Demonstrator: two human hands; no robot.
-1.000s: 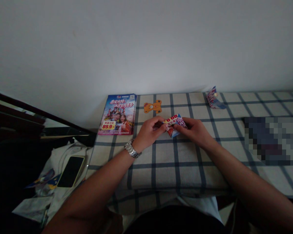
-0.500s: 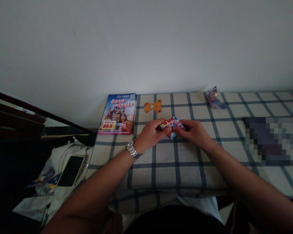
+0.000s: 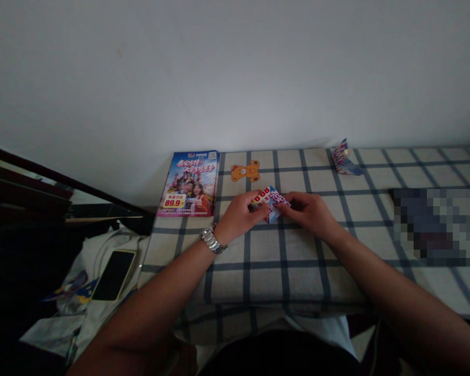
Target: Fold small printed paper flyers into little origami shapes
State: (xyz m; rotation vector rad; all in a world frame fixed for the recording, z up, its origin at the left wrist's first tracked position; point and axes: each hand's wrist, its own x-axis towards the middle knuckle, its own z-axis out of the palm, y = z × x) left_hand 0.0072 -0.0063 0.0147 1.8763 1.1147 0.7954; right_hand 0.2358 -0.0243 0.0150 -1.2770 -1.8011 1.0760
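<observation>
A small folded piece of printed paper [image 3: 272, 201], blue, red and yellow with pointed corners, is held above the checked tablecloth [image 3: 254, 282]. My left hand [image 3: 241, 215], with a metal watch [image 3: 213, 240] on its wrist, pinches the paper's left side between thumb and fingers. On the other side, the thumb and fingers of my right hand [image 3: 311, 213] close on its right edge. The paper's underside and some fingertips are hidden.
A stack of flyers [image 3: 190, 183] lies at the left by the wall. Near it is a bear picture [image 3: 245, 171]. Another folded paper shape [image 3: 344, 159] stands at the back right, and a blurred dark object [image 3: 431, 224] lies right. A phone [image 3: 113, 275] rests lower left.
The folded paper has moved slightly left and turned in my hands. My left hand has shifted a little left; my right fingers now hold nearer its right edge.
</observation>
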